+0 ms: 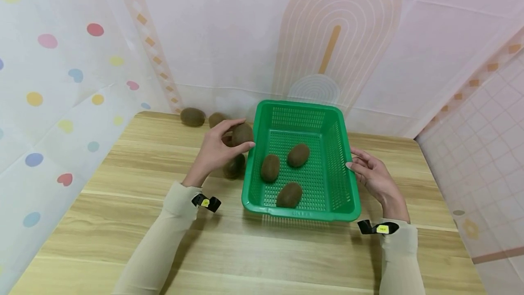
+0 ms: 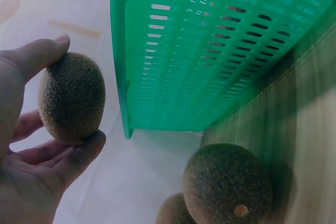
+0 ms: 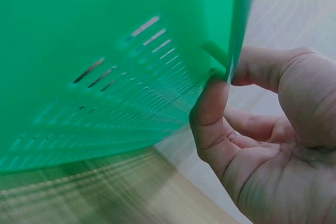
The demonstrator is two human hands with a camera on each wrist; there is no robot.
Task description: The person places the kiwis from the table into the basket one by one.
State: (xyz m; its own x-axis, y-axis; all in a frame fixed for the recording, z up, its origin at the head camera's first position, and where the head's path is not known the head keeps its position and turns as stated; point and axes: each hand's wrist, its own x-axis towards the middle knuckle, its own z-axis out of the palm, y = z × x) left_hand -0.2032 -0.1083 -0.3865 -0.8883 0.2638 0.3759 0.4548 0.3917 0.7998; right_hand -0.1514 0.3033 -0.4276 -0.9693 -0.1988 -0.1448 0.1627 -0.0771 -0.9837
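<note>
A brown fuzzy kiwi (image 1: 242,134) is pinched between the thumb and fingers of my left hand (image 1: 217,147), just outside the left rim of a green plastic basket (image 1: 303,216). The left wrist view shows this held kiwi (image 2: 72,98) in the air, apart from the basket wall (image 2: 173,77). My right hand (image 1: 374,176) grips the basket's right rim, thumb on one side and curled fingers on the other, as the right wrist view shows. Inside the basket lie three kiwis, one near the middle (image 1: 298,155), one at the left (image 1: 270,168) and one at the front (image 1: 289,195).
Left of the basket, more kiwis rest on the wooden table (image 1: 123,185): one at the back edge (image 1: 192,116), one beside it (image 1: 217,119), and one below my left hand (image 1: 234,166). A patterned cloth wall (image 1: 229,58) stands behind the table.
</note>
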